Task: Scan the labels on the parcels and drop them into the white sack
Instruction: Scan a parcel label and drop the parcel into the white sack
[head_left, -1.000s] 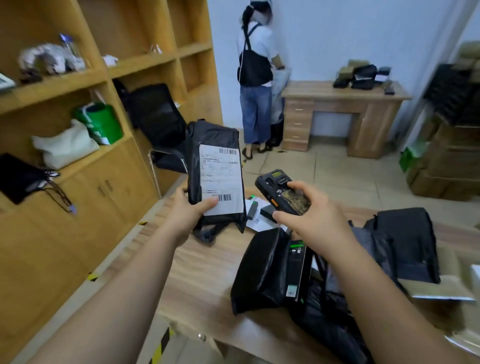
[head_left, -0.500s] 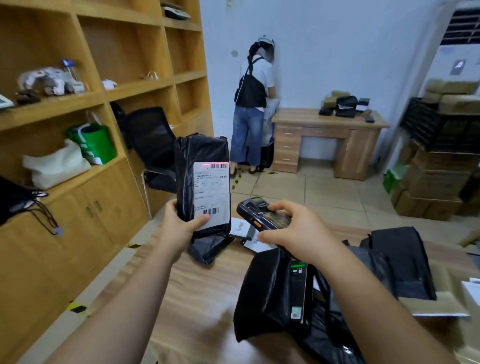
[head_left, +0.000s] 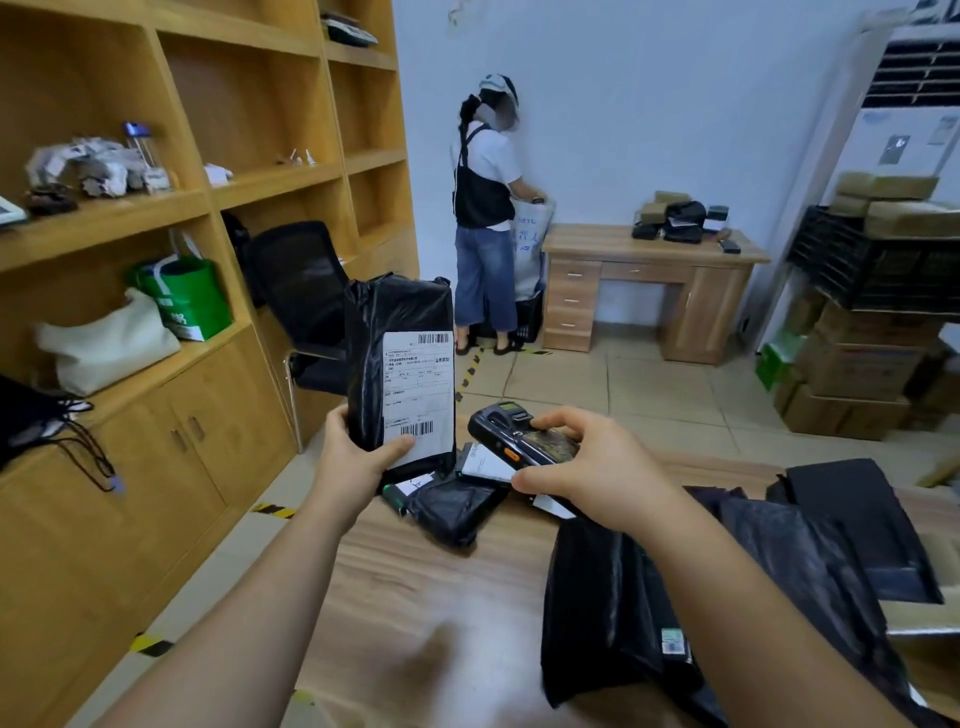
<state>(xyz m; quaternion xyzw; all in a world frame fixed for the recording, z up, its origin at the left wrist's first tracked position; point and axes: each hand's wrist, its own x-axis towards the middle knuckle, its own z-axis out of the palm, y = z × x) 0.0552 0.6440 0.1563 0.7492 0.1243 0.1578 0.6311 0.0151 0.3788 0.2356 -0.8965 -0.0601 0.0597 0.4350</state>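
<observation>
Parcel (head_left: 400, 364) in black plastic stands upright in the left hand (head_left: 353, 462), gripped at its lower end with the thumb lying across the bottom of the white label (head_left: 418, 395). That thumb sits just beside the lower barcode, so a small slide rightward would likely cover the bars and spoil a read. The right hand (head_left: 592, 467) clasps the handheld scanner (head_left: 519, 436), fingers wrapped over its top, its nose pointing left toward the label and close to it. No scan beam is visible on the label, so whether a read has been taken cannot be told.

More black parcels lie on the wooden table (head_left: 415, 597): one just below the raised parcel (head_left: 452, 509), and a loose heap at the near right under the right forearm (head_left: 623, 608). The white sack is not clearly in view near the hands; a pale bag stands far off beside the other person (head_left: 488, 208) by the desk (head_left: 649, 249), but whether that is the one meant cannot be told.

Risks from here, as I judge them: the glossy film may crease or glare across the barcode; the scanner's angle looks shallow against the label and may miss; the parcel, held only at its base, could tip forward; and the right forearm could drag the heap off the near edge.
</observation>
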